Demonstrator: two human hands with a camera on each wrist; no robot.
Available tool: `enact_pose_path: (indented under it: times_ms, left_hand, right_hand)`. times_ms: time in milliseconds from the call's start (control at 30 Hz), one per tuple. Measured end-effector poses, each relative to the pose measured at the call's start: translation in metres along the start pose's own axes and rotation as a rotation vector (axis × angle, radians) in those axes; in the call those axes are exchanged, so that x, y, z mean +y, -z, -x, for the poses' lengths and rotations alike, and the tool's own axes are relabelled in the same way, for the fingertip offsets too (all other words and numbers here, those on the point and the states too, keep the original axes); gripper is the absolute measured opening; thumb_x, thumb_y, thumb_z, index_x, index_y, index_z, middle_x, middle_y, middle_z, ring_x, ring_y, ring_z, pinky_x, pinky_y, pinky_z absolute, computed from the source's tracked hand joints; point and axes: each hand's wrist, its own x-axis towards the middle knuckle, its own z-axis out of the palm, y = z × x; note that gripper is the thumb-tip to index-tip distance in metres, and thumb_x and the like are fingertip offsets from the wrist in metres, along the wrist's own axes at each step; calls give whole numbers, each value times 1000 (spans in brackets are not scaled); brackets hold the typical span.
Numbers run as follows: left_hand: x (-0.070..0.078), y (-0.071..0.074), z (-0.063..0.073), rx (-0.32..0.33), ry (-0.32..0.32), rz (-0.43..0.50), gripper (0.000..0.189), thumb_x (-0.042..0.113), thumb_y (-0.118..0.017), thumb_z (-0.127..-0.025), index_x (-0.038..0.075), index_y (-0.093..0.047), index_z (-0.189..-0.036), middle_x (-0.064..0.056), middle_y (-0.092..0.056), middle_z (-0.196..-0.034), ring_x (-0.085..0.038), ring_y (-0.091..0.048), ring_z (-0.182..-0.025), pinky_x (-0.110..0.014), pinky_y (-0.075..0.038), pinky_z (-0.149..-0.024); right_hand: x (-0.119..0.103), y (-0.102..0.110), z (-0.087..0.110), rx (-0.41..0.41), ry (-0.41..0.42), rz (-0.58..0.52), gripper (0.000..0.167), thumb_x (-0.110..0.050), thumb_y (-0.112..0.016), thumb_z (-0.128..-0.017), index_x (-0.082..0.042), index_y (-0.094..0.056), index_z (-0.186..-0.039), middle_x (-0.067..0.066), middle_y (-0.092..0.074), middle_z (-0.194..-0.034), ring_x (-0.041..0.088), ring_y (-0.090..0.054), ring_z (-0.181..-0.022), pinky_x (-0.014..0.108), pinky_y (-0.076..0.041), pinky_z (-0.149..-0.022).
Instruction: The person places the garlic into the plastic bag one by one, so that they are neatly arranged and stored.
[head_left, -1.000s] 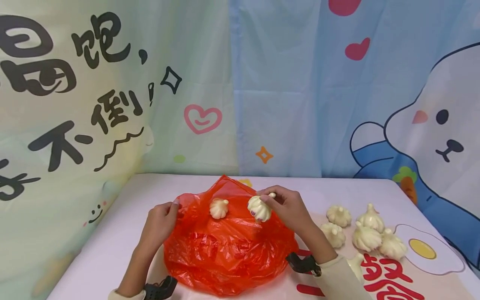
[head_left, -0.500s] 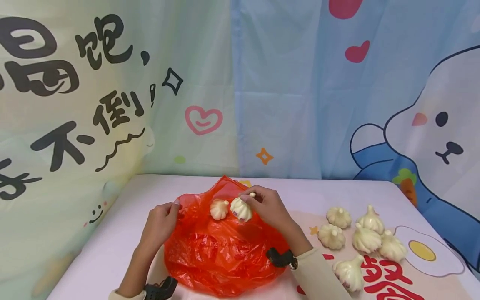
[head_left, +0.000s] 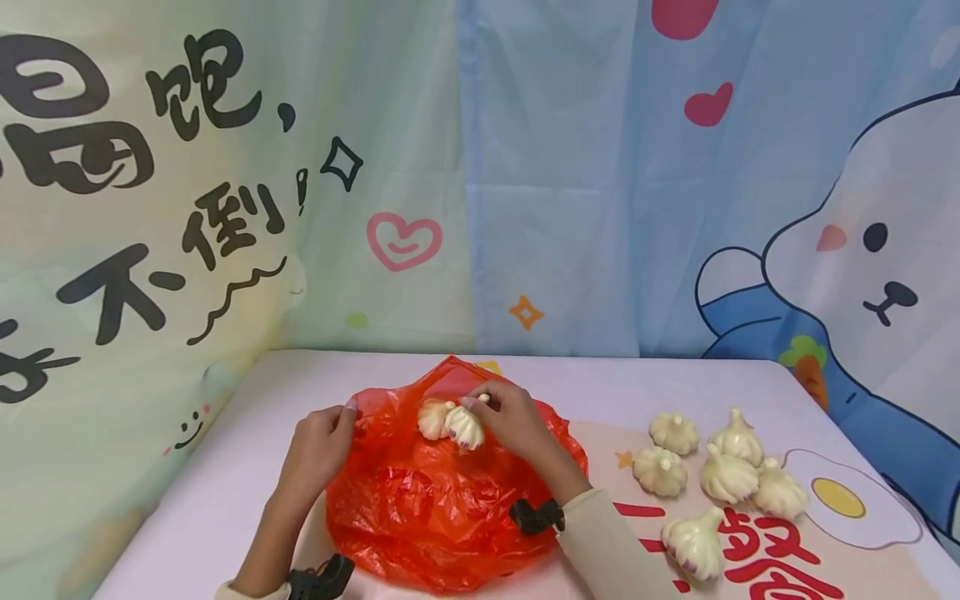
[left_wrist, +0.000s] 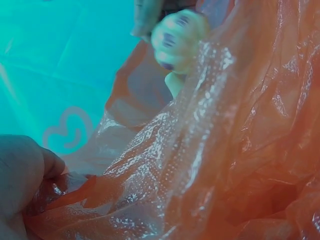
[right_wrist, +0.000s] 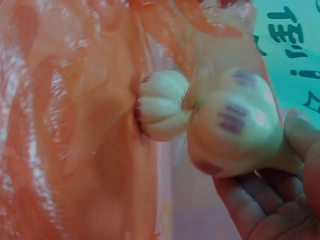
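My left hand (head_left: pixel 318 446) pinches the left edge of a crinkled red plastic bag (head_left: pixel 450 517) that stands open on the table. In my right hand (head_left: pixel 510 421) a garlic bulb (head_left: pixel 465 427) is held by its stem, over the mouth of the bag. Another garlic bulb (head_left: pixel 432 418) lies in the bag's opening, just left of the held one. The right wrist view shows the held garlic bulb (right_wrist: pixel 235 125) with purple marks, close beside the bulb in the bag (right_wrist: pixel 162 105). From the left wrist, the red plastic (left_wrist: pixel 200 150) fills most of the view.
Several loose garlic bulbs (head_left: pixel 731 475) lie to the right on the white table (head_left: pixel 600 387), with one garlic bulb (head_left: pixel 696 543) nearer the front. A printed cloth (head_left: pixel 555 208) hangs behind the table.
My right hand has moved left with the garlic bulb, from the bag's right side to next to the bulb in the opening. My left hand keeps its hold on the bag.
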Motion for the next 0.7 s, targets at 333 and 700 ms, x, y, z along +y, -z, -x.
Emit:
enact_pose_path:
  times_ms: [333, 700]
  left_hand:
    - [0, 0, 1, -3, -3, 13, 45, 31, -42, -104, 3, -62, -75, -6, -50, -59, -20, -46, -56, -28, -42, -50]
    - [0, -1, 0, -14, 20, 33, 44, 31, -42, -105, 3, -66, -81, -7, -55, -64, -21, -48, -61, -29, -45, -53]
  right_hand:
    - [14, -11, -6, 109, -58, 137, 10, -20, -69, -92, -10, -69, -89, -4, -59, -76, 16, -51, -72, 30, -45, -65]
    - [29, -20, -10, 179, -86, 156, 14, -21, -73, -89, -7, -71, -89, -1, -63, -79, 15, -55, -72, 30, -49, -65]
